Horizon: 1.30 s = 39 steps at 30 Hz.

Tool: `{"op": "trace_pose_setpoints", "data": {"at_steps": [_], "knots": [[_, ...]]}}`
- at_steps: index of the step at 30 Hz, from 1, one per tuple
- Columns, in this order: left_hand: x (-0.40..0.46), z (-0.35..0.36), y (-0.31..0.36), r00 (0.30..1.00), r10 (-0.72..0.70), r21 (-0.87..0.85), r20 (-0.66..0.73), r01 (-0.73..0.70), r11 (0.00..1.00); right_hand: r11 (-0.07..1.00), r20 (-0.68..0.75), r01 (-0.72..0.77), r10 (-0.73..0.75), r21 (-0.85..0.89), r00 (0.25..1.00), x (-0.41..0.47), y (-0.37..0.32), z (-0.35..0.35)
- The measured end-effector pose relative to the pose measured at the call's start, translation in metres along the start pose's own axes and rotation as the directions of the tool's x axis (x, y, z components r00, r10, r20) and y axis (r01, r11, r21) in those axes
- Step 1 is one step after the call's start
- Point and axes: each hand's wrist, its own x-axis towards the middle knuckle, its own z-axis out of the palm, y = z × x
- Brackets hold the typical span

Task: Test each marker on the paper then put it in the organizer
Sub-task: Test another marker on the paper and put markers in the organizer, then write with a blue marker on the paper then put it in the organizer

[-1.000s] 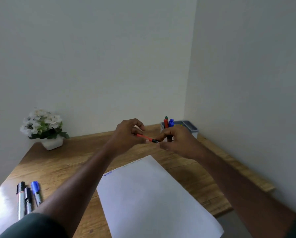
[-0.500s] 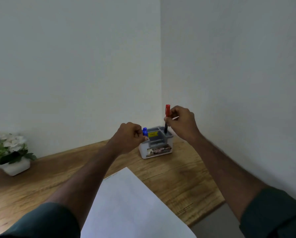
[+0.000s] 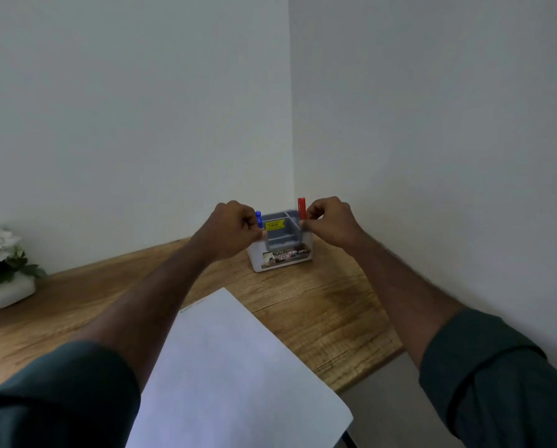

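Organizer (image 3: 282, 250) lies directly beneath the right hand (image 3: 330, 223), where the red marker (image 3: 301, 208) is pinched upright, long axis vertical; the left hand (image 3: 235, 227) is curled at its opposite wall.

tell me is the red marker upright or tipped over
Upright: the red marker stands vertical, cap up, at the organizer's right side, pinched by the right hand.

The organizer (image 3: 282, 250) stands in the desk's (image 3: 329, 305) far corner, behind the paper (image 3: 228, 367).
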Motion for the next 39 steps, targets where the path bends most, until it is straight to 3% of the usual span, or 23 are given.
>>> {"op": "trace_pose_setpoints", "data": {"at_steps": [3, 7, 10, 15, 18, 26, 28, 33, 39], "knots": [[-0.004, -0.003, 0.003, 1.000, 0.020, -0.010, 0.002, -0.020, 1.000, 1.000, -0.043, 0.025, -0.025, -0.001, 0.999, -0.004, -0.001, 0.000], [-0.017, -0.010, 0.003, 1.000, 0.010, -0.024, 0.000, -0.010, 1.000, 0.990, -0.277, 0.126, -0.105, 0.060, 0.955, -0.014, -0.015, -0.001], [-0.040, -0.018, -0.006, 1.000, -0.021, -0.009, -0.017, 0.021, 1.000, 0.966, -0.289, 0.228, -0.186, 0.121, 0.939, -0.036, -0.042, 0.010], [-0.093, -0.047, -0.037, 0.986, -0.148, 0.008, -0.076, 0.149, 0.989, 0.919, -0.144, 0.367, -0.347, 0.145, 0.927, -0.077, -0.097, 0.066], [-0.137, -0.073, -0.062, 0.966, -0.225, 0.018, -0.124, 0.229, 0.973, 0.900, 0.097, 0.408, -0.425, 0.155, 0.900, -0.097, -0.131, 0.109], [-0.270, -0.139, -0.127, 0.839, -0.434, 0.100, -0.327, 0.488, 0.867, 0.854, 0.625, 0.510, -0.453, 0.101, 0.636, -0.155, -0.210, 0.207], [-0.297, -0.151, -0.141, 0.790, -0.475, 0.108, -0.388, 0.551, 0.827, 0.852, 0.673, 0.516, -0.431, 0.085, 0.601, -0.170, -0.229, 0.227], [-0.340, -0.160, -0.165, 0.667, -0.586, 0.087, -0.459, 0.691, 0.718, 0.857, 0.695, 0.514, -0.394, 0.041, 0.601, -0.196, -0.259, 0.261], [-0.339, -0.149, -0.169, 0.703, -0.584, 0.069, -0.405, 0.661, 0.748, 0.857, 0.723, 0.507, -0.290, -0.095, 0.626, -0.214, -0.267, 0.268]]}}
